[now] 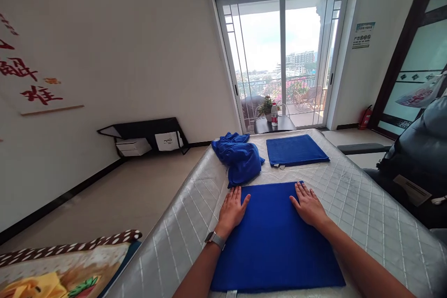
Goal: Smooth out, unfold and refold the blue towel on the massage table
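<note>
— How were the hands?
— The left hand (233,209) and right hand (309,207) lay flat, thumbs spread, at the far corners of the smooth, four-sided blue cloth (275,247), upon the diamond-quilted mattress (370,209).

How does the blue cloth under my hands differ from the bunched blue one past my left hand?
The flat cloth lies smooth with straight edges; the bunched cloth is a heap of folds. The flat cloth is nearer you, under your left hand and right hand; the bunched cloth sits farther off. Both are blue and lie on the silvery quilted surface.
</note>
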`<state>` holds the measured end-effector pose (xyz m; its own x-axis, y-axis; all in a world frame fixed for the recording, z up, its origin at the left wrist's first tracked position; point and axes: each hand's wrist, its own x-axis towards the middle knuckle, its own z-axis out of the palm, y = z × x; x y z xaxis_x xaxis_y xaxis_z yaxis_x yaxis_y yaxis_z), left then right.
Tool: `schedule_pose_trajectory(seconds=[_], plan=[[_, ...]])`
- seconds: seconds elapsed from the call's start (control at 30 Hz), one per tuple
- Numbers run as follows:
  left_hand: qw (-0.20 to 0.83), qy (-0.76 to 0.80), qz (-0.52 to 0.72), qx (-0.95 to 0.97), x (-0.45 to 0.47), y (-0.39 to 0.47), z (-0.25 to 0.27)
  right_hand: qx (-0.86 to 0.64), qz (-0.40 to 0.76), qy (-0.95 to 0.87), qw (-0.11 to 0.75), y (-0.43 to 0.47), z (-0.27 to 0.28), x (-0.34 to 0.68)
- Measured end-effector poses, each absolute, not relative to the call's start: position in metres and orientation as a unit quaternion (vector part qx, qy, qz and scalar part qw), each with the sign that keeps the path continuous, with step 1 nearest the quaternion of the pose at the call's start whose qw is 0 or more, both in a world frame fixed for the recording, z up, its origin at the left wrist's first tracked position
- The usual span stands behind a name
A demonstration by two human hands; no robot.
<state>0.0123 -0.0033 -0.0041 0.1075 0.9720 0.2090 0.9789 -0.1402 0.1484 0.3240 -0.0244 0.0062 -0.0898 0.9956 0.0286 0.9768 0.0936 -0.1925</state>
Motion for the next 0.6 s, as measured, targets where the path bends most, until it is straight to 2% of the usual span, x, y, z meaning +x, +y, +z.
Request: schedule_pose_trajectory(seconds=[0.4, 0.6], plan=[[0.053, -0.645, -0.059, -0.760, 0.018, -0.004, 0.009, -0.672, 0.090, -0.731, 0.071, -0.027, 0.011, 0.326], [0.046, -0.608, -0.079, -0.788, 0.094, -0.018, 0.022, -0.671, 0.086, -0.733, 0.078, -0.025, 0.009, 0.326]])
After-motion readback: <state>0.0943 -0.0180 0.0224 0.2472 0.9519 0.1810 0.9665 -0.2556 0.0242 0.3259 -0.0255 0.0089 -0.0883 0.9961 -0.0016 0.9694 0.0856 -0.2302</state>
